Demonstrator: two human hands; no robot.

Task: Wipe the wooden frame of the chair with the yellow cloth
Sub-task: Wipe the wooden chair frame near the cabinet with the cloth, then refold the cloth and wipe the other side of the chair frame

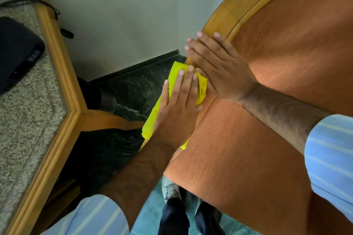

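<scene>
While the yellow cloth (150, 121) is only pressed under the flat left hand (177, 108), with the right hand (215, 65) laid open on the wooden frame (219, 19), the cloth could be dropped.

Nothing legible shows; the marking on the black device (18, 49) is too small to read.

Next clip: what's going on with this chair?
A person is wiping an orange-padded chair. The left hand presses a yellow cloth flat against the side edge of the chair's wooden frame. The right hand rests with straight fingers on the frame just above it. A stone-topped table stands beside the chair.
</scene>
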